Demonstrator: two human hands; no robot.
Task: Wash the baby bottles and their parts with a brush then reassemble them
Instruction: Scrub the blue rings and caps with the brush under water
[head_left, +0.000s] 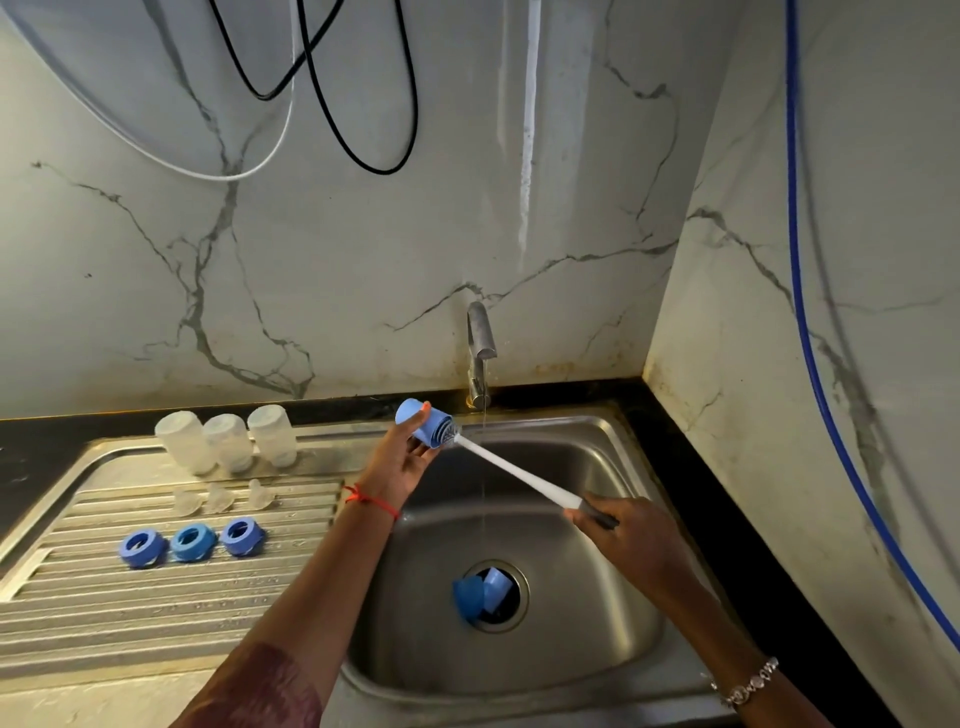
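My left hand (402, 462) holds a blue bottle cap (423, 428) up over the back of the sink (597, 467). My fingers are curled round it, and its open end faces right. My right hand (618, 535) grips the dark end of the long white bottle brush (514, 475) over the sink. The brush head pokes into the cap. A thin stream of water runs down from the tap (480, 353) at the back of the sink. Two more blue caps (470, 597) lie on the drain hole at the bottom of the sink. Left of the sink stand three clear bottles (228, 441) in a row, then three clear teats (218, 499), then three blue rings (193, 542)
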